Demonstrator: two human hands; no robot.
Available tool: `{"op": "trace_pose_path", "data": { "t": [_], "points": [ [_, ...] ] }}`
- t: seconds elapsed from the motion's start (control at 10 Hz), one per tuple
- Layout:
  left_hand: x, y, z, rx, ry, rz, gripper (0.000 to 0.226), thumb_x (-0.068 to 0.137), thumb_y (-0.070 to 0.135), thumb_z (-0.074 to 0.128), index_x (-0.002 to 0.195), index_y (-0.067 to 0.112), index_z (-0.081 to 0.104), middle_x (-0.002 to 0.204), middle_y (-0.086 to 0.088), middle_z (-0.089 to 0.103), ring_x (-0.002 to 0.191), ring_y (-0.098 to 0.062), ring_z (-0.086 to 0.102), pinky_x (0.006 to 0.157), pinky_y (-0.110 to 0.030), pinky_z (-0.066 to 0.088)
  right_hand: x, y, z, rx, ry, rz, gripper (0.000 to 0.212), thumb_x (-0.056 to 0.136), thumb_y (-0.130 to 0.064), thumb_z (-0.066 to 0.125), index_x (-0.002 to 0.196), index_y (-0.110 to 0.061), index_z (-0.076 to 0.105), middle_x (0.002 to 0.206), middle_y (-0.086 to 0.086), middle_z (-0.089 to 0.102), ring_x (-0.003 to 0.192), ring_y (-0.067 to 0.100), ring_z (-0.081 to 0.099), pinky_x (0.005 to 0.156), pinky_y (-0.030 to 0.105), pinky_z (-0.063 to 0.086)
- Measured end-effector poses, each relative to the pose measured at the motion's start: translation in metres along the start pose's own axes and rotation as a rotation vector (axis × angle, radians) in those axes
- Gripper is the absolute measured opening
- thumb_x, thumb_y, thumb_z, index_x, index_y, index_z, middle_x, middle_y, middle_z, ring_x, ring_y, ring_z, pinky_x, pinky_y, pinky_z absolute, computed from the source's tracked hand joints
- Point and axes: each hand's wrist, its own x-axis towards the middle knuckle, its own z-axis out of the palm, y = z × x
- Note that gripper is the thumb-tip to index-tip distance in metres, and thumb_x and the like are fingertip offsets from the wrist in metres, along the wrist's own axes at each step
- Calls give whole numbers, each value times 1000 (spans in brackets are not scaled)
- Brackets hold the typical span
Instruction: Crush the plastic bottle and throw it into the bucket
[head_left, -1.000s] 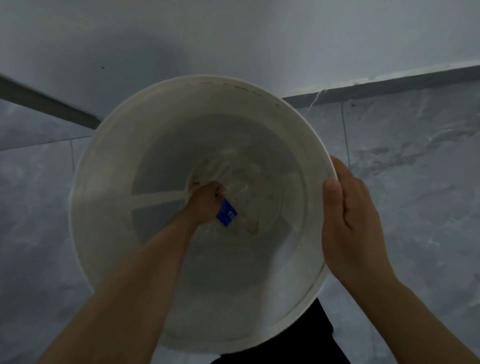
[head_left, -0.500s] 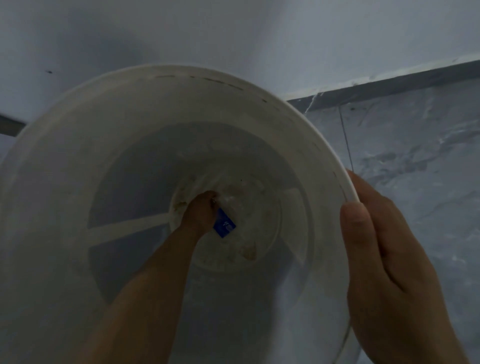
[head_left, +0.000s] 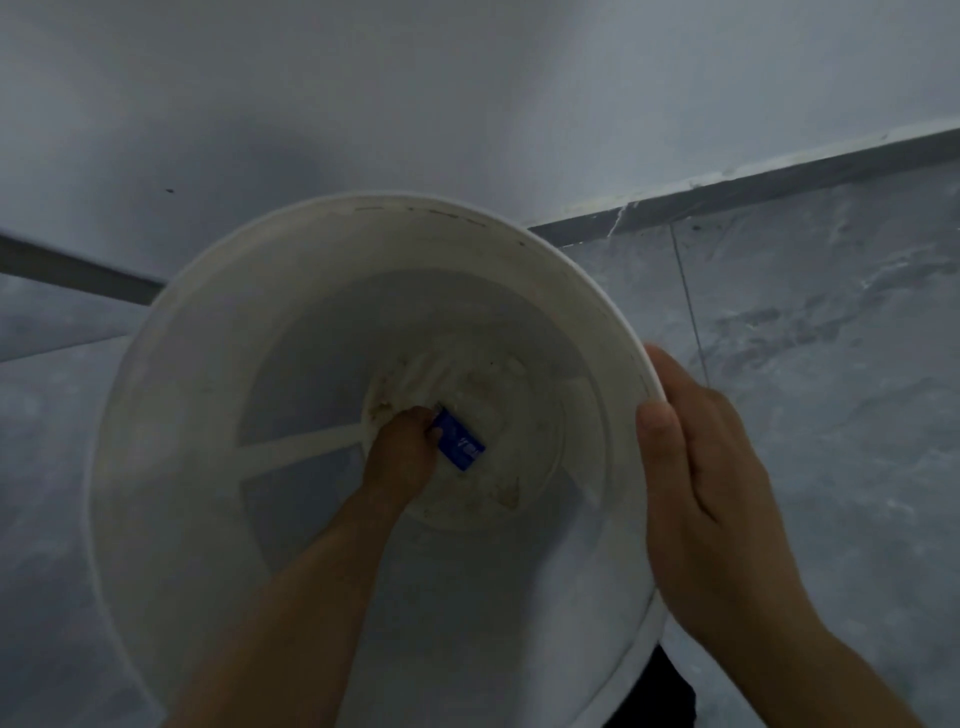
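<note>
bucket (head_left: 171, 364): big white plastic one, sitting on the grey tiled floor (head_left: 831, 364) right by the wall (head_left: 467, 104). Looks grubby inside, with brownish gunk on the bottom.

left hand (head_left: 400, 452): reaches all the way down to the bucket floor, fingers curled tight around the bottle end. Can't see the fingertips themselves, they're tucked under.

right hand (head_left: 701, 483): clamped on the bucket's right rim, thumb hooked over the inside edge and fingers wrapped down the outside, so it's bracing the whole thing.

plastic bottle (head_left: 467, 415): clear, so honestly hard to make out against the dirty bottom. The blue label (head_left: 461, 447) is the easy bit to spot, just right of the left hand's knuckles.

which way it points: best guess is it's lying flat on the bucket floor with the long axis running from the left hand up toward the far right side. Can't tell which end is the cap, too blurry.

where we're at: bottle is already in the bucket and looks flattened, so my guess is this is basically the drop-off.

how to do it well: just open the left hand and let the bottle lie flat, then lift the arm straight up without snagging the wall. Keep the right hand on the rim so the bucket doesn't tip or skid on the tile.
</note>
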Motion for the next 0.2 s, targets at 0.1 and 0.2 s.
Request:
{"op": "trace_pose_path", "data": {
  "t": [0.1, 0.2],
  "points": [
    [-28, 7, -13, -46, 51, -5, 26, 96, 15, 40, 105, 2, 61, 109, -21, 63, 96, -26, 57, 77, -26, 40, 0, -4, 0, -21, -22, 32, 56, 86, -42, 22, 136, -24, 37, 119, -3, 48, 89, -37, 31, 70, -14, 25],
    [-60, 17, -29, -48, 71, -50, 23, 96, 20, 40, 98, 10, 61, 92, -3, 57, 83, -15, 50, 65, -16, 32, 0, -11, -2, -43, -61, 79, 58, 89, -50, 15, 138, -24, 33, 124, 2, 47, 89, -34, 32, 69, -13, 26]
  ]
}}
